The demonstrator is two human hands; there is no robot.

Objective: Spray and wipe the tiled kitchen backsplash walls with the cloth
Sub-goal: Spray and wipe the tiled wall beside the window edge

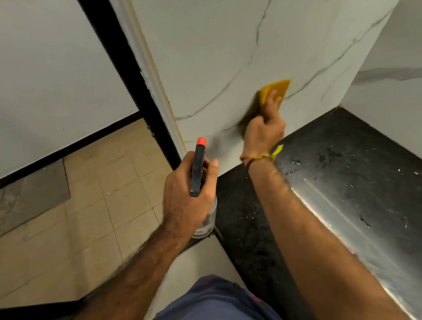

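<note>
Right hand (264, 129) has its grip clamped on a yellow cloth (276, 90), pressed flat against the marble-look tiled wall (216, 44) just above the black worktop (357, 179), which has wet droplets on it. Left hand (188, 196) is wrapped tight around a spray bottle (198, 166) with a red nozzle tip, held out over the beige floor tiles (92, 200).
</note>
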